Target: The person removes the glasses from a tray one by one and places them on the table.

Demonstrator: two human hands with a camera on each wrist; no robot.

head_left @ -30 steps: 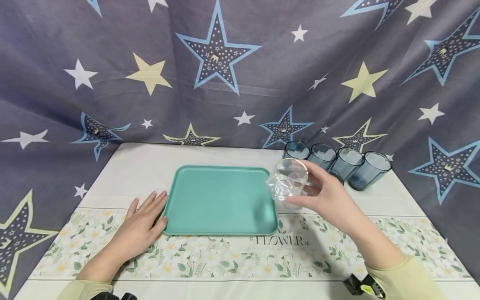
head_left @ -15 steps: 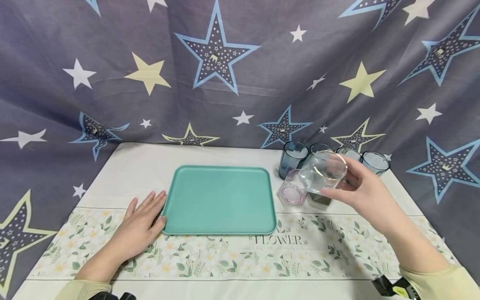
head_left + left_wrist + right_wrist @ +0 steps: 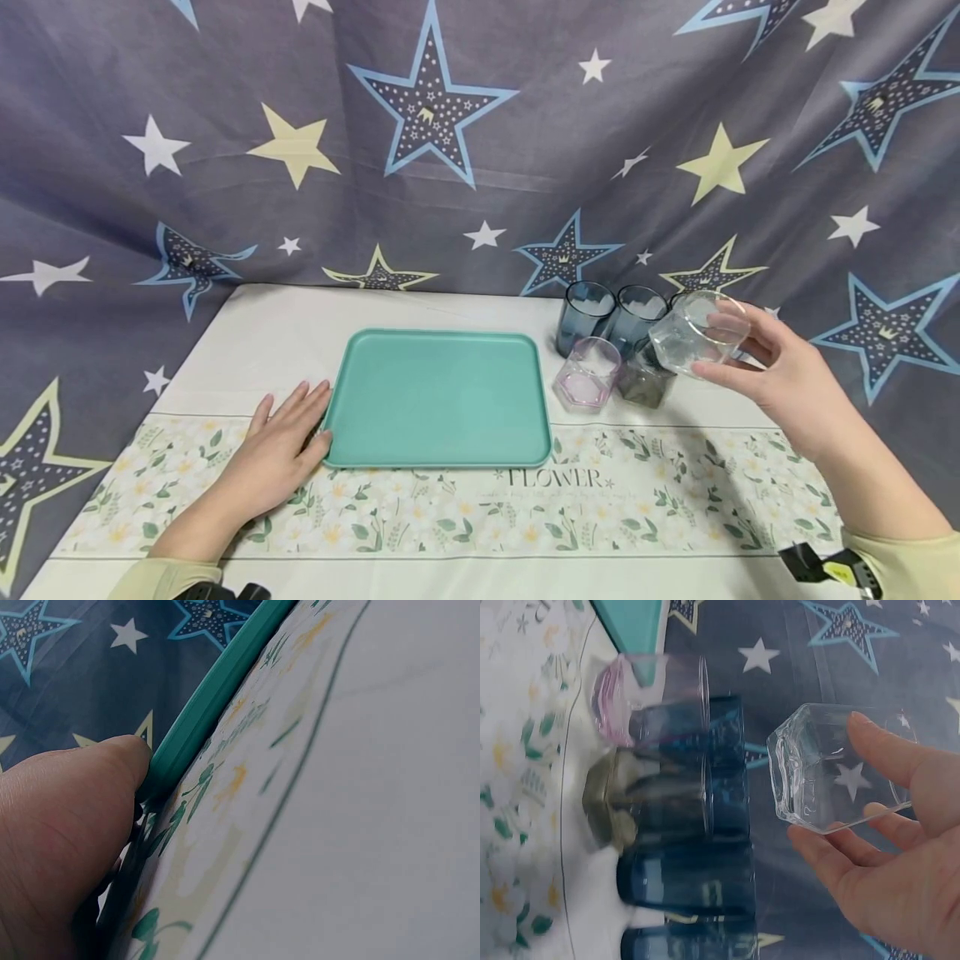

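Observation:
My right hand (image 3: 787,367) grips a clear glass (image 3: 693,333) with a hexagonal base, tilted and raised above the table. In the right wrist view the thumb and fingers curl round the sides of this clear glass (image 3: 817,769). Below and left of it stand a pinkish glass (image 3: 588,379) and a smoky grey glass (image 3: 643,383), side by side. My left hand (image 3: 277,450) lies flat on the cloth, its fingers straight and touching the left edge of a teal tray (image 3: 442,400). The left wrist view shows the thumb against the tray's rim (image 3: 202,712).
Blue glasses (image 3: 585,321) stand in a row at the back right, behind the pinkish and smoky ones; the held glass and hand partly hide some. A floral tablecloth (image 3: 420,521) covers the table. A dark star-patterned curtain (image 3: 480,150) hangs behind.
My right hand has carried the clear glass rightward, from beside the tray's right edge past the pinkish and smoky glasses, which now show. The left hand and tray stay put.

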